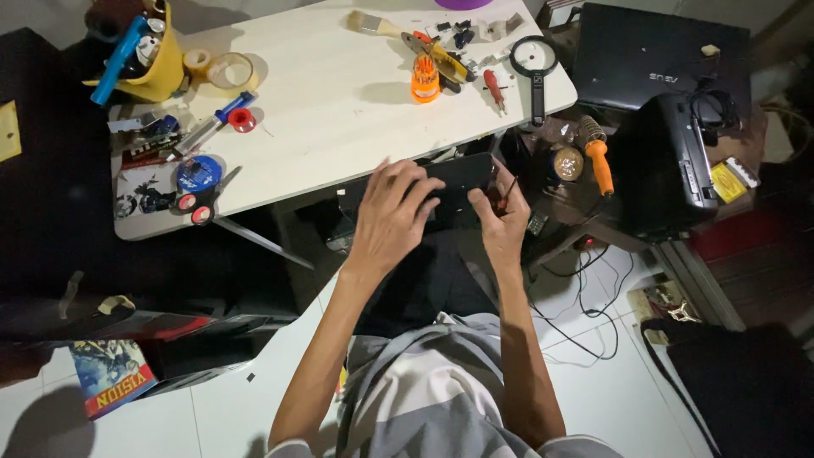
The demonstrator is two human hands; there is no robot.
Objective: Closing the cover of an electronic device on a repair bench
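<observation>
Left hand (pixel 392 212) is lying palm-down on a flat black rectangular slab (pixel 458 180), fingers (pixel 415 182) spread and draped over its near half, wrist bent slightly upward. Right hand (pixel 502 216) is gripping the slab's right end, thumb on top, and is also pinching a thin dark-shafted tool with a reddish tip (pixel 507 193) between its fingers. Both forearms are extending forward from the lap, elbows tucked close to the striped grey shirt.

The slab is sitting just off the near edge of the pale wooden table (pixel 339 102), held in the air between the table and the person's knees. Open table surface is lying directly ahead of the hands; the clutter is keeping to the rims.

Far right on the table: an orange ribbed plastic bit holder (pixel 425 79), a red-handled screwdriver (pixel 493 88), a black round-framed magnifying glass (pixel 535 64). Left side: a yellow plastic cup of tools (pixel 161 64), rolls of tape (pixel 230 70). To the right, off the table, an orange-handled soldering iron (pixel 598 157) is resting beside a black matte box (pixel 670 165).
</observation>
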